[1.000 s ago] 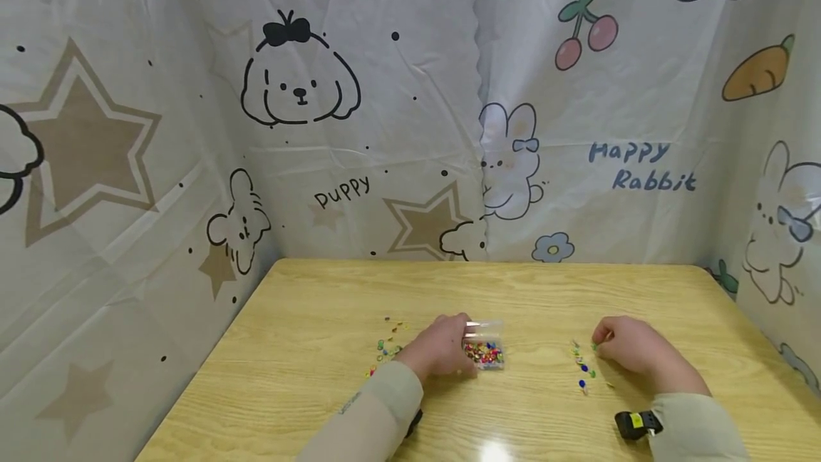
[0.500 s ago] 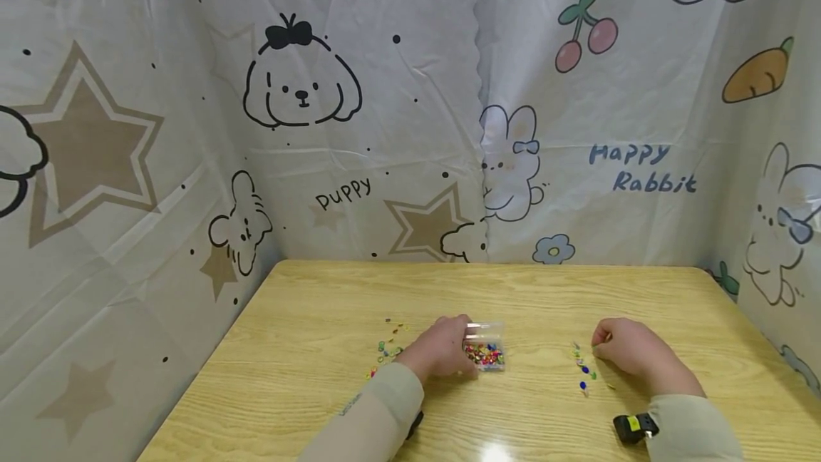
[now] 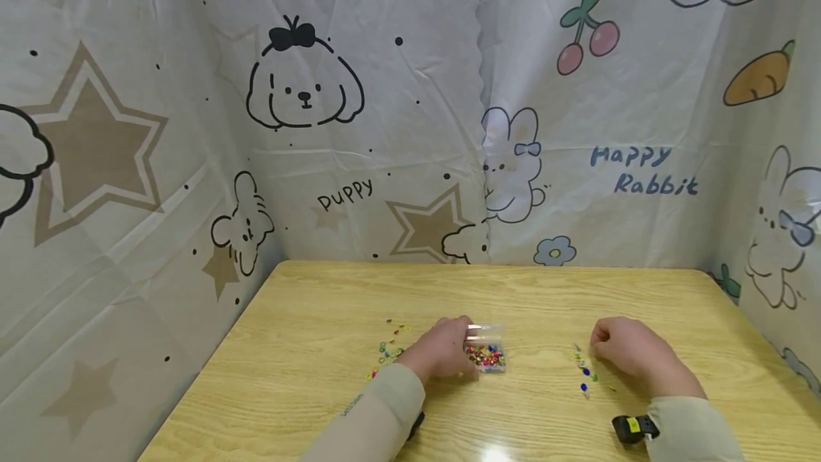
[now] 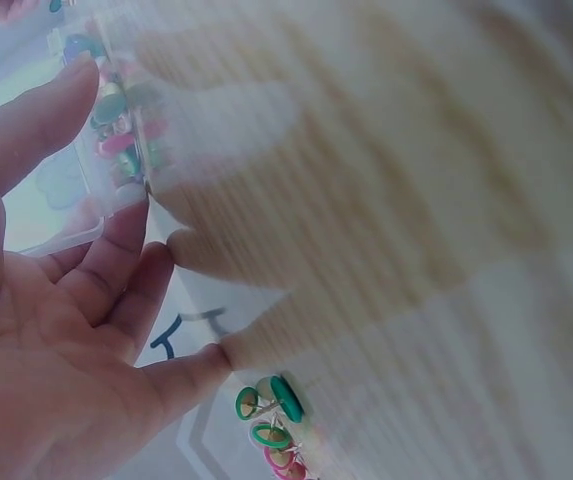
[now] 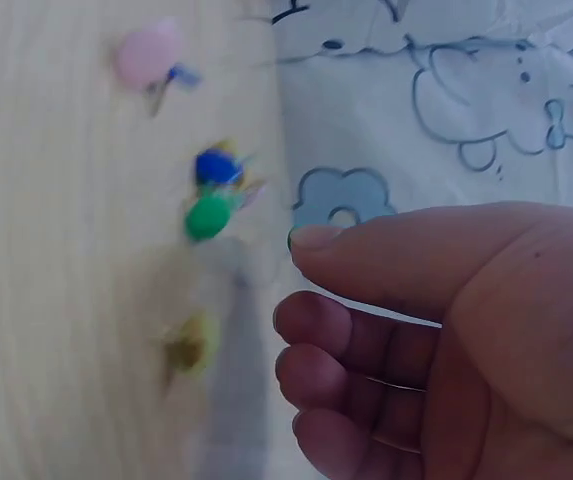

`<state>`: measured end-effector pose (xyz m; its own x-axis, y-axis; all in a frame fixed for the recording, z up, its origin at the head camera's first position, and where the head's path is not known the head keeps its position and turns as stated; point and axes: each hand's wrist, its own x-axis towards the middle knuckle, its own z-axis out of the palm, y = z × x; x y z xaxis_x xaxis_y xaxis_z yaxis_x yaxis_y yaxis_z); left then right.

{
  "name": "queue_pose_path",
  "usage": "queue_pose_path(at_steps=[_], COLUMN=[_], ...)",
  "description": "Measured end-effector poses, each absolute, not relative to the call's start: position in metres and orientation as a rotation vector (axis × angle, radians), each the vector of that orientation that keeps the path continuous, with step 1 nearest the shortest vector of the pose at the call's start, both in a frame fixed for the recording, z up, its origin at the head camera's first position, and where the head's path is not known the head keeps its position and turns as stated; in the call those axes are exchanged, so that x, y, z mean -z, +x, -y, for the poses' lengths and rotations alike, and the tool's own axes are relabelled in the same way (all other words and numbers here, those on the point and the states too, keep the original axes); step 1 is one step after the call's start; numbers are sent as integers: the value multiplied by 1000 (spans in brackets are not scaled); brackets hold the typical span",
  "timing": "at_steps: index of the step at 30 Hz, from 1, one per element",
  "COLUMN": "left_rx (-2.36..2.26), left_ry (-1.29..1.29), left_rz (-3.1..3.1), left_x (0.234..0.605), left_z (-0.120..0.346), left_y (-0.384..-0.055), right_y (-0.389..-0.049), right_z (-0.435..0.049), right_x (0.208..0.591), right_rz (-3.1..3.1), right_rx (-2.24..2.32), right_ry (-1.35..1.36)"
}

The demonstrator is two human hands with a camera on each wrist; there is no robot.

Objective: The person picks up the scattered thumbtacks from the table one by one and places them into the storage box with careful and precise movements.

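Note:
My left hand [image 3: 442, 348] holds the side of a clear plastic box [image 3: 485, 334] with its lid raised, half full of coloured thumbtacks [image 3: 485, 357]. In the left wrist view the thumb lies over the box and the fingertips meet its edge near the table. My right hand [image 3: 631, 349] is low over the table on the right, thumb and forefinger together. A green sliver of a thumbtack [image 5: 291, 239] shows at the thumb tip in the right wrist view; the rest is hidden. Beside that hand lies a loose row of thumbtacks, among them a blue one [image 3: 586, 372] and a green one [image 5: 209, 216].
More scattered thumbtacks [image 3: 383, 348] lie left of the box, partly behind the left forearm. The wooden table [image 3: 321, 405] ends at a printed cloth [image 3: 410, 127] that hangs along the back and sides. A black wrist camera [image 3: 628, 429] sits at the right cuff.
The green thumbtack seen by the right fingertips a second ago no longer shows there in the head view. The right hand has shifted slightly left; the left hand stays on the box.

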<state>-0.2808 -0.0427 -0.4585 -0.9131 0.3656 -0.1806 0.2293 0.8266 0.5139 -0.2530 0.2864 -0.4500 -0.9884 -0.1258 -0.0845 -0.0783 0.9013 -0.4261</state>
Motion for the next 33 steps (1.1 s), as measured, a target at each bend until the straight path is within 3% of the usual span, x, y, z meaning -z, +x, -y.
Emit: queue_pose_path(at_steps=[10, 20, 33], left_rx=[-707, -725, -723], left_ry=[476, 482, 518], left_rz=[-2748, -2733, -2732], left_x=[460, 461, 458], left_z=[43, 45, 45], left_y=[-282, -281, -282], right_y=[-243, -241, -250], right_z=[-249, -195, -157], right_x=[430, 440, 452], right_rz=[-2992, -2948, -2999], right_rx=[671, 718, 723], right_ry=[-320, -553, -457])
